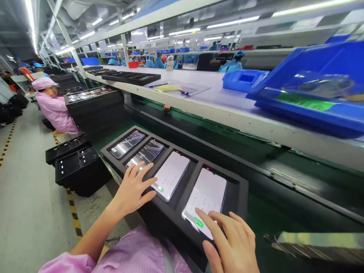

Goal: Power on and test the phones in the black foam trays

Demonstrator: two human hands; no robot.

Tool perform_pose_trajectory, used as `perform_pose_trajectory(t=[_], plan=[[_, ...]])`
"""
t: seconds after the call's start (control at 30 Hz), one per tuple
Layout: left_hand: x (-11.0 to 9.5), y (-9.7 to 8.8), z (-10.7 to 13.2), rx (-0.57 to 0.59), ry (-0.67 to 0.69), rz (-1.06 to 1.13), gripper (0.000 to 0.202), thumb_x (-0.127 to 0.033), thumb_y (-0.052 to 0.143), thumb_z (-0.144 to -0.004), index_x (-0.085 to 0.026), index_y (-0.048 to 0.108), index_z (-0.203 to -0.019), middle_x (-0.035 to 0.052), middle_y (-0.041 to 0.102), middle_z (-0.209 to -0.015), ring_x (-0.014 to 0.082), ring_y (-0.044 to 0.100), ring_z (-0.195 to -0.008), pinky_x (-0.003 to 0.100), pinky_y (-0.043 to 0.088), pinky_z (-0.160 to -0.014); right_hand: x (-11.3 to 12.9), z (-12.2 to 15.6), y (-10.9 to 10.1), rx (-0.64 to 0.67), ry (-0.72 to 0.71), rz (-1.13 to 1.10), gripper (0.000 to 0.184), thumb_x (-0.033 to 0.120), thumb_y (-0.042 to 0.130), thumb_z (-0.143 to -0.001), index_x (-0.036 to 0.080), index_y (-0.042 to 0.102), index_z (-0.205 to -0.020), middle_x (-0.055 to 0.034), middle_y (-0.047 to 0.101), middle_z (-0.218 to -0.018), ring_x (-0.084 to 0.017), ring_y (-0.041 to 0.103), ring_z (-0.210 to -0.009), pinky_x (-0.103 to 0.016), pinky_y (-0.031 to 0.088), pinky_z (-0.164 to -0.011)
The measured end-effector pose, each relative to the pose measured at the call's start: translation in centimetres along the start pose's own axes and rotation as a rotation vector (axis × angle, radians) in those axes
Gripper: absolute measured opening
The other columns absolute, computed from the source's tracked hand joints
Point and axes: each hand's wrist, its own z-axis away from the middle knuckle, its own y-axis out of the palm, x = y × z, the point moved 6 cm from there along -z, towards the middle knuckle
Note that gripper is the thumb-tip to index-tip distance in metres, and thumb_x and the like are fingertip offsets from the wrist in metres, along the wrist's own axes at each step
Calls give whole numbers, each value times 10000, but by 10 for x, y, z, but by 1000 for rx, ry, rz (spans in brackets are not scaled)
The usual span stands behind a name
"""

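A black tray (241, 185) lies in front of me with several phones in its slots. Two phones at the right show lit white dial screens. My left hand (133, 189) is open, fingers spread, resting on the tray's near edge, its thumb touching the lower end of the third phone (170, 174). My right hand (231, 242) is open with fingers apart, its index fingertip touching the green button at the bottom of the rightmost phone (206, 197). The two left phones (127, 144) have dark screens.
A dark conveyor belt (284, 178) runs behind the tray. Above it a white shelf (227, 110) carries blue bins (313, 87), papers and a black tray. Empty black trays (74, 163) stand stacked at my left. A person in pink (54, 108) sits further left.
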Motion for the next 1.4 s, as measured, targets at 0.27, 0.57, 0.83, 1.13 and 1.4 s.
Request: perform_pose_trajectory(t=[0.27, 0.57, 0.83, 1.13, 1.4], plan=[[11, 3, -6, 1, 132, 69, 345, -350, 364, -863, -230, 576, -1106, 109, 404, -1327, 288, 280, -1248, 460, 205, -980, 23, -36, 20, 76, 54, 186, 364, 425, 336, -878, 279, 550, -1133, -75, 589, -937, -240, 509, -898, -440, 330, -862], [30, 6, -18, -61, 328, 164, 380, -385, 342, -863, -216, 575, -1111, 115, 443, -1295, 286, 296, -1230, 426, 212, -965, 43, -62, 57, 133, 312, 197, 342, 428, 346, -892, 263, 621, -1007, -79, 580, -949, -239, 540, -907, -499, 381, -862], [36, 18, -27, -31, 424, 256, 298, -381, 407, -830, -240, 626, -975, 68, 492, -1280, 270, 346, -1201, 417, 181, -993, 47, -59, 60, 79, 475, 277, 357, 431, 311, -893, 288, 627, -980, -69, 575, -954, -239, 535, -922, -527, 378, -881], [38, 7, -35, -112, 489, 270, 365, -382, 363, -856, -202, 623, -1039, 102, 518, -1251, 284, 353, -1190, 398, 198, -978, 49, -76, 57, 60, 487, 289, 334, 362, 307, -912, 238, 610, -975, -58, 583, -903, -204, 543, -848, -492, 313, -898], [40, 14, -44, -104, 471, 250, 363, -381, 366, -861, -212, 615, -1064, 89, 505, -1266, 280, 338, -1199, 392, 186, -985, 50, -84, 73, 132, 502, 255, 334, 347, 311, -920, 249, 614, -1021, -66, 568, -936, -208, 517, -908, -488, 268, -949]])
